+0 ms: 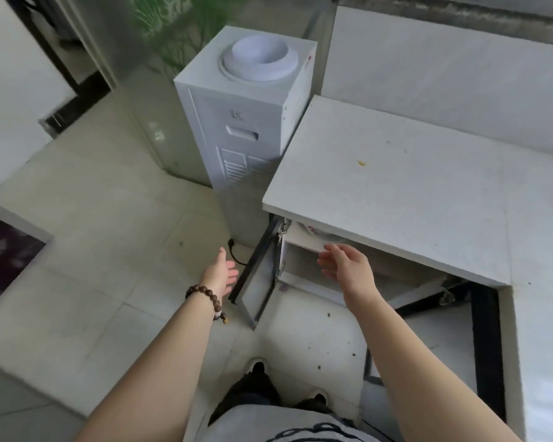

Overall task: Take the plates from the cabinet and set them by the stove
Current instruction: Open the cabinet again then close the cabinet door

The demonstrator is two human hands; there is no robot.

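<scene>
The cabinet (300, 277) under the grey counter stands with both doors swung out. Its left door (256, 282) has a dark frame and a glass panel. On the upper shelf, just under the counter edge, a pale plate-like shape (316, 232) shows, mostly hidden. My right hand (344, 264) reaches toward that shelf, fingers apart and holding nothing. Just left of the left door's edge is my left hand (221, 274), with a bead bracelet on its wrist, open and empty. No stove is in view.
The grey countertop (412, 193) overhangs the cabinet. A white water dispenser (246, 116) stands to its left, with a black cord (235, 253) on the floor tiles. The right cabinet door (479, 330) is swung out at the right. My feet are below.
</scene>
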